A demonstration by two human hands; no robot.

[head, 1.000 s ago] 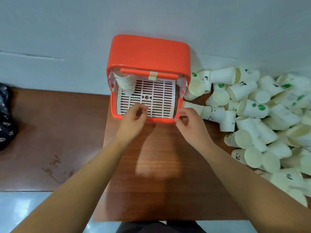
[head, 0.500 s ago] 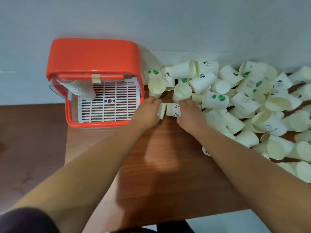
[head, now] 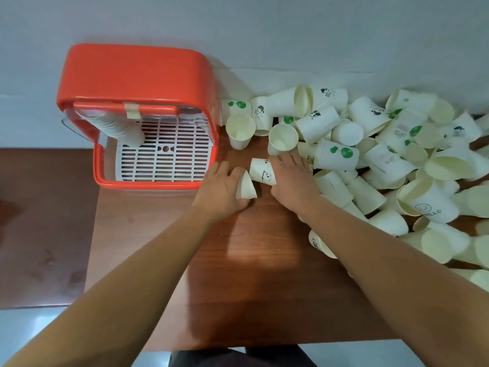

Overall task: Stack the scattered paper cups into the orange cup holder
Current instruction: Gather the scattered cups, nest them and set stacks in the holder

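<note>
**Gripping one cup per hand at mid-table, set for nesting**

At 10 o'clock on the table: holder (head: 132, 72), backed against the wall (head: 264, 35), open front turned toward the person, probably for sliding stacks straight in. Inside, at its own 10 o'clock corner: stack (head: 124, 128) leaning down onto the white grid (head: 164, 160), leaving most of the grid bare for more.

Just at 4 o'clock of the holder: left hand (head: 222, 189), fingers curled round a plain cup (head: 246, 186), narrower end toward 12 o'clock. Held close to the holder's front, seemingly to keep the carry short.

At 1 o'clock of that cup, touching or nearly so: panda cup (head: 262, 172), on its side, base toward 9 o'clock, mouth hidden under the right hand (head: 293, 178). Clasped from 3 o'clock with fingers over the top, thumb out of sight. Held alongside the plain cup, likely for slipping one into the other before loading.

From 1 to 4 o'clock: pile (head: 397, 154) of loose cups, mostly tipped over, a few mouth-up near the holder's side, spreading toward the right edge of the table (head: 251, 287). Judged early in the task: one stack housed, nearly everything else outside.
</note>
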